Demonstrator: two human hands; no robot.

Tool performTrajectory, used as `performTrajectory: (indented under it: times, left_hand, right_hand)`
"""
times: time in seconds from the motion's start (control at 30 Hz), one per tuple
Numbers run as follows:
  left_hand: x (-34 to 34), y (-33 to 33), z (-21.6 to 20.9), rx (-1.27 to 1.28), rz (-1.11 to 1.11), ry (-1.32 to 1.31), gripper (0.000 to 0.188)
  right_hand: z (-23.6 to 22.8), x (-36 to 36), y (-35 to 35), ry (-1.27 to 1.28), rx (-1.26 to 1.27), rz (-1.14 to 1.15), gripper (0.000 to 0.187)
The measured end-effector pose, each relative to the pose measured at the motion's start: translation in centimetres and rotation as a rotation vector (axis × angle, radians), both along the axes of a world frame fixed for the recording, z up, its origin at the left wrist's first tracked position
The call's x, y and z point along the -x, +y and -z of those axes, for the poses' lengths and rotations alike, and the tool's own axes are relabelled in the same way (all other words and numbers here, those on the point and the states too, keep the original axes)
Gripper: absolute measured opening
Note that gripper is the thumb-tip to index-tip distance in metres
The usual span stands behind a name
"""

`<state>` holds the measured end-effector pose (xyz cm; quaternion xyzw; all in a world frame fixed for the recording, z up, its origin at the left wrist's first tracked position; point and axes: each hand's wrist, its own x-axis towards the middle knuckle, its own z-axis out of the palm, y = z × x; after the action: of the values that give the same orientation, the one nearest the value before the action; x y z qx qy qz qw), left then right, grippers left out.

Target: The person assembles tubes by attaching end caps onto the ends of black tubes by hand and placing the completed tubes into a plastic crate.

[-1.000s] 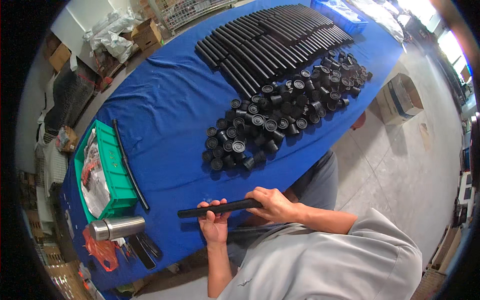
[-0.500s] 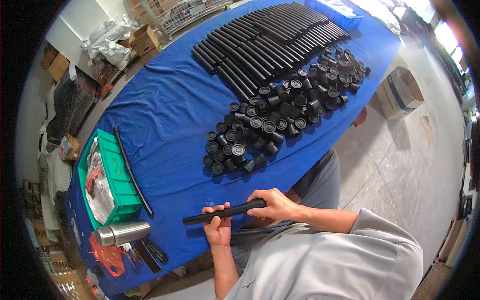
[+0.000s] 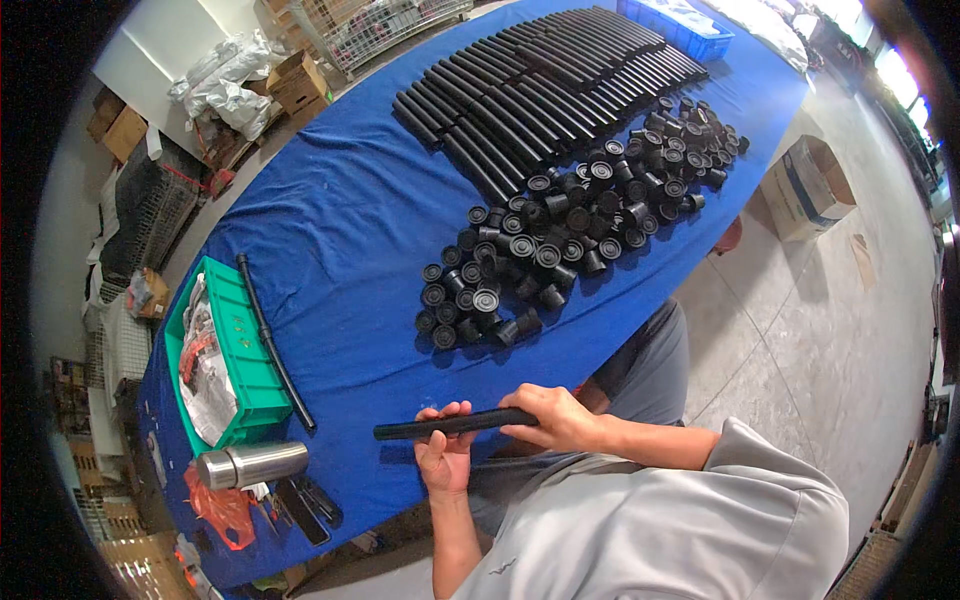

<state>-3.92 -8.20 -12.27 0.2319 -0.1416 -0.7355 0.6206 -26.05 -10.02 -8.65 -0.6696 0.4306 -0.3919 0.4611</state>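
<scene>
Marks (image 3: 241,324) on green crate (image 3: 258,378), grey shirt (image 3: 670,520); fingers (image 3: 532,397) grip black tube (image 3: 397,431).

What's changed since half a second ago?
The black tube tipped slightly: its left end rose in the picture, leaving it more level. The left hand and right hand both kept hold. The metal flask and green crate stayed put.

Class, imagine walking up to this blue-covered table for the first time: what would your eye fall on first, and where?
Probably the orderly rows of black tubes at the table's far end, with a jumbled heap of ringed black caps just nearer. Next, low in the middle, the left hand and right hand grip a single tube. The bright green crate stands out at left.
</scene>
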Motion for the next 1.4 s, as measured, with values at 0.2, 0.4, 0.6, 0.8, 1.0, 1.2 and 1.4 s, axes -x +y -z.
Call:
performTrajectory:
  times: [0.2, 0.4, 0.6, 0.8, 1.0, 1.2, 1.4]
  left_hand:
    - [-0.9, 0.1, 1.1, 0.059, 0.003, 0.035, 0.032]
    - [-0.3, -0.1, 0.7, 0.059, -0.015, 0.036, 0.031]
    - [-0.2, 0.0, 0.5, 0.036, -0.022, 0.045, 0.032]
    - [-0.2, -0.3, 0.4, 0.003, 0.000, 0.054, 0.031]
    - [-0.2, -0.2, 0.8, 0.061, 0.004, 0.015, 0.033]
    - [-0.3, -0.1, 1.1, 0.081, -0.013, 0.023, 0.033]
    - [0.1, -0.4, 0.3, 0.025, 0.024, 0.022, 0.031]
  right_hand:
    - [-1.8, -0.1, 0.0, 0.031, 0.003, -0.081, 0.035]
    - [-1.4, 0.3, -0.1, -0.063, -0.381, -0.138, 0.032]
    - [-1.1, 0.1, 0.0, -0.062, -0.249, -0.110, 0.031]
    - [-0.2, 0.0, 0.0, 0.131, 0.044, -0.141, 0.035]
    - [-1.5, 0.5, -0.3, -0.122, -0.582, -0.163, 0.033]
    - [-0.5, 0.2, -0.1, -0.126, -0.434, -0.161, 0.034]
    - [-0.3, 0.2, -0.1, 0.046, 0.186, -0.091, 0.032]
